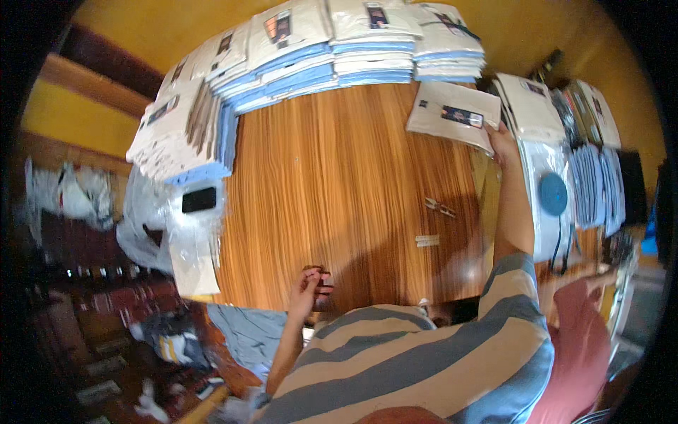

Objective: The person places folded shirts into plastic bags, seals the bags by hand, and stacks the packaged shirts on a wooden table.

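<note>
Right hand (pixel 503 145) pinches one packaged garment (pixel 434 113), just ahead and left of it; left hand (pixel 308 286) half-curled, any contents unclear. Between both hands, on the counter (pixel 339 169): one pair of snips (pixel 444 208), one label (pixel 427 241).

The right arm (pixel 514 219) extends upward along the right side of the frame, the forearm bare below a striped sleeve (pixel 510 283). The right hand (pixel 503 145) is at upper right, its fingers bent in a grip. The left forearm (pixel 285 350) angles upward at lower center-left. The left hand (pixel 306 291) is set low in the frame, below center, fingers partly curled and slightly separated.
</note>
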